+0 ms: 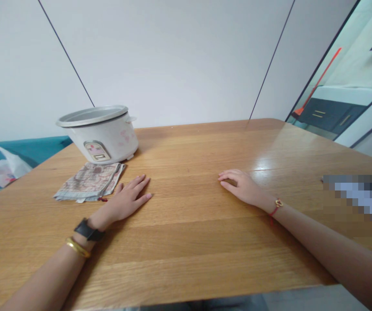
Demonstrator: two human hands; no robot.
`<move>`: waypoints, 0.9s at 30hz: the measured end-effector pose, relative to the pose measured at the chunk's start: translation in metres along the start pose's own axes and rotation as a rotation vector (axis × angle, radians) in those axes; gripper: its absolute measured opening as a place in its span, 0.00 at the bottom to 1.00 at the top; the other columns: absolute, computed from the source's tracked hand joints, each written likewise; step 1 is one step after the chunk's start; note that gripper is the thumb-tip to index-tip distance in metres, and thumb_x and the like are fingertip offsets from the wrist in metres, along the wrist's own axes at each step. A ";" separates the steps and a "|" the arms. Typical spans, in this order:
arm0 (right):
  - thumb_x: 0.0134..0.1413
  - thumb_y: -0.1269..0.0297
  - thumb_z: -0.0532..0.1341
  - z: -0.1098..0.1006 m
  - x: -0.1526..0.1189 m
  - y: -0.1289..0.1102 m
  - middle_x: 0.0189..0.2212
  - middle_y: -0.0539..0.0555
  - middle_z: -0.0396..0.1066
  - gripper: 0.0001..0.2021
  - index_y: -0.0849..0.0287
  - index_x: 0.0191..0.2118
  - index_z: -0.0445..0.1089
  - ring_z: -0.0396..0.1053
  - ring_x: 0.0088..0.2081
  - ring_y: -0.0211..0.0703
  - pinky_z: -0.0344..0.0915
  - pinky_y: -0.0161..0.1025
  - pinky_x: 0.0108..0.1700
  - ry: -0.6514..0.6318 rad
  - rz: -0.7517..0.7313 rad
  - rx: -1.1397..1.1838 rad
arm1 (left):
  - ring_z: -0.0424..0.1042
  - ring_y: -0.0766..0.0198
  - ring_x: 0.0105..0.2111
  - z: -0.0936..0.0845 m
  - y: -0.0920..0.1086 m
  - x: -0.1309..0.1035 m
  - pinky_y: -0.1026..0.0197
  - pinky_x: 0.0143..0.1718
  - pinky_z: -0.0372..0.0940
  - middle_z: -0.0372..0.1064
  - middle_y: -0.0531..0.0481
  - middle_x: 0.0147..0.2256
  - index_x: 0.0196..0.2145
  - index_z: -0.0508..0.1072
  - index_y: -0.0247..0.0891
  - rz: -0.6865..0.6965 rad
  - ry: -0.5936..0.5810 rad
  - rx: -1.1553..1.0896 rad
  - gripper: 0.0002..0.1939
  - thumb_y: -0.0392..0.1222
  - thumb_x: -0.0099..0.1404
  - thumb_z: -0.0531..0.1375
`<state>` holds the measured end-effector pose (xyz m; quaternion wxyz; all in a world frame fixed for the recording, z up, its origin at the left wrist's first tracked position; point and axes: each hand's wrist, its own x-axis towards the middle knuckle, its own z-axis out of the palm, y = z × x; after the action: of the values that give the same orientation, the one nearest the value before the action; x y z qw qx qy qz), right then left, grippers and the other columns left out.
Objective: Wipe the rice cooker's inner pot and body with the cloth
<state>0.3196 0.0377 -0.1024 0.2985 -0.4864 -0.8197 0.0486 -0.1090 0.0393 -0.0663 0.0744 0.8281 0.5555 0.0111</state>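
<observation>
My left hand (130,199) lies palm down on the wooden table (186,242), its fingers spread and nothing in them. Just left of it is a folded patterned cloth (90,181). Behind the cloth stands a white rice cooker (108,140) without a lid, its grey rim showing and its front panel facing me. My right hand (241,186) rests on the table to the right, fingers loosely stretched with the thumb apart, holding nothing. Both hands are apart from the cloth and the cooker.
A blurred-out flat item (364,201) lies at the table's right side. White wall panels (186,60) rise behind the table. A white plastic bag (4,166) sits on a teal seat at the left. Through an opening at the right, a red-handled broom (322,80) leans near a dark cabinet (331,114).
</observation>
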 end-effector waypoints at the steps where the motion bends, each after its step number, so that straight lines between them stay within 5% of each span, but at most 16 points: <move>1: 0.63 0.60 0.58 0.000 0.000 0.000 0.46 0.55 0.78 0.10 0.52 0.41 0.77 0.74 0.50 0.51 0.68 0.57 0.55 0.000 0.001 0.002 | 0.46 0.44 0.70 0.000 0.000 0.000 0.29 0.65 0.43 0.43 0.43 0.71 0.71 0.50 0.46 0.001 0.000 0.001 0.37 0.65 0.72 0.43; 27: 0.64 0.61 0.57 0.000 0.000 0.000 0.47 0.54 0.78 0.10 0.53 0.41 0.76 0.73 0.51 0.51 0.67 0.55 0.56 -0.011 0.008 -0.019 | 0.43 0.46 0.71 -0.002 0.003 0.000 0.30 0.66 0.41 0.41 0.45 0.72 0.72 0.49 0.45 -0.031 -0.033 0.018 0.38 0.66 0.72 0.41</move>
<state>0.3194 0.0376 -0.1025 0.2893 -0.4922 -0.8198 0.0448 -0.1066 0.0382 -0.0640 0.0762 0.8202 0.5670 -0.0087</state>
